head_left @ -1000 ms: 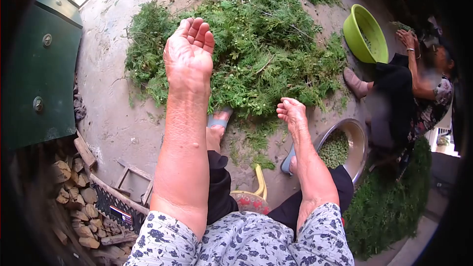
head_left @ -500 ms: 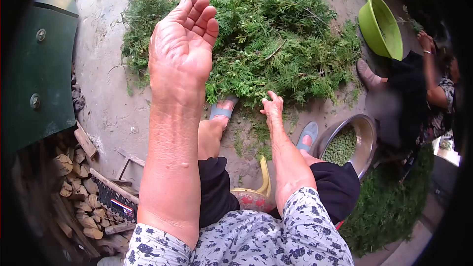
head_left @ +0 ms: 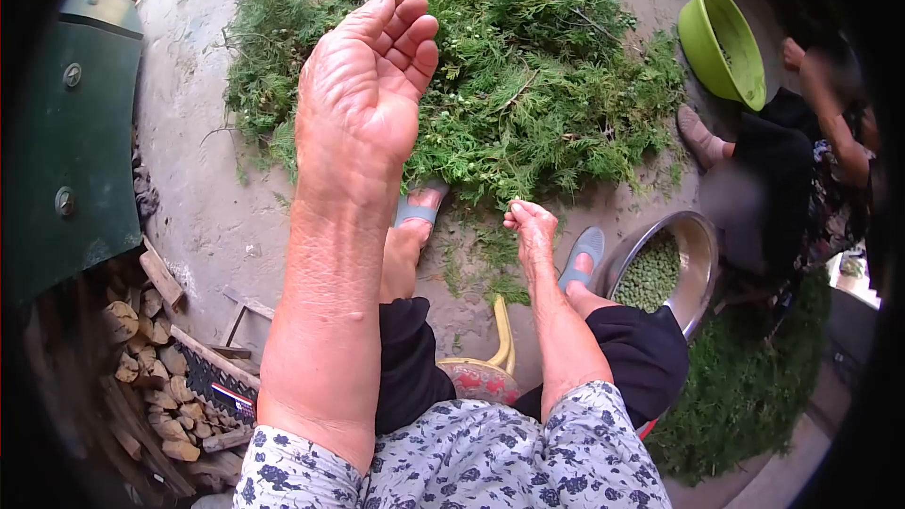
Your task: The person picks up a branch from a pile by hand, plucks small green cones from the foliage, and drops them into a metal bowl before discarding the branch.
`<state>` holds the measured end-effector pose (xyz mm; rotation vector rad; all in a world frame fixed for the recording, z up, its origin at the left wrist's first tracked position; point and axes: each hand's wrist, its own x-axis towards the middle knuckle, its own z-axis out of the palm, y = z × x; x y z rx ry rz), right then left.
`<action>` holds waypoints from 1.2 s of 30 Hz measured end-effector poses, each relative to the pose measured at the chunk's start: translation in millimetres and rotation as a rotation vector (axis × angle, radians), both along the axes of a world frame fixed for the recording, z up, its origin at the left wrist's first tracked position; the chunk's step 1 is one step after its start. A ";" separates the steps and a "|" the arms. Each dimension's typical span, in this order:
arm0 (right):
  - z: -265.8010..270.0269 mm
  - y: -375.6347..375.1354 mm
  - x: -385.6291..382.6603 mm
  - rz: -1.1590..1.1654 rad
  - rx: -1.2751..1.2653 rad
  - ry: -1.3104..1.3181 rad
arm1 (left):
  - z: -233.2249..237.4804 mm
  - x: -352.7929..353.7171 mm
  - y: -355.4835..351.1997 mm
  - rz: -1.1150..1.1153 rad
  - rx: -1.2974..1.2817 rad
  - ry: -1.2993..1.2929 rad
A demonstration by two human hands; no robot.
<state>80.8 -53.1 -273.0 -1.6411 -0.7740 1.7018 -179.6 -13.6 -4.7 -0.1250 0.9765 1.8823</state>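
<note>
Left hand: hovering open, fingers curling
Right hand: pinching beside greens, hold unclear
Bowl: sitting beyond right hand

- Left forearm: bare, extended forward, reaches from near to far, inner side up, looks large in view.
- Left wrist: roughly straight, creased skin, facing up.
- Left grip: raised, palm up and visible, nothing in it; fingers loosely curled inward, bunched side by side.
- Right forearm: bare, reaches forward and slants left toward its far end, looks smaller than left.
- Right wrist: slight bend.
- Right grip: lower, nearer than left grip; fingertips drawn together, pointing left; contents too small to tell.
- Arms apart, grips not touching.
</note>
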 end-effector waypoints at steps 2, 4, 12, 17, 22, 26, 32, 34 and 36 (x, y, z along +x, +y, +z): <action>30.3 -2.8 -3.6 -0.003 0.012 0.046 | 2.0 4.2 0.1 -0.002 0.000 0.002; 57.6 -3.0 -3.2 0.044 0.073 0.085 | 3.7 10.7 0.2 -0.051 -0.003 0.048; 178.2 21.3 8.7 0.390 0.719 -0.320 | 6.2 62.9 8.0 -0.656 0.189 0.897; 263.9 35.8 17.1 0.568 0.871 -0.421 | -7.1 96.1 7.3 -0.864 0.212 1.449; 296.3 51.2 32.9 0.539 0.942 -0.292 | 8.3 106.0 11.2 -1.046 0.308 1.191; 301.9 54.1 39.3 0.440 0.712 -0.086 | 10.1 115.0 12.4 -1.035 0.268 0.857; 288.5 55.0 38.6 0.235 0.636 0.048 | 3.9 127.6 15.9 -1.031 0.135 0.837; 287.3 56.2 38.6 0.264 0.649 0.017 | 5.5 130.9 15.5 -1.034 0.130 0.879; 284.7 59.3 42.6 0.299 0.667 -0.022 | 4.6 136.3 15.9 -1.029 0.134 0.918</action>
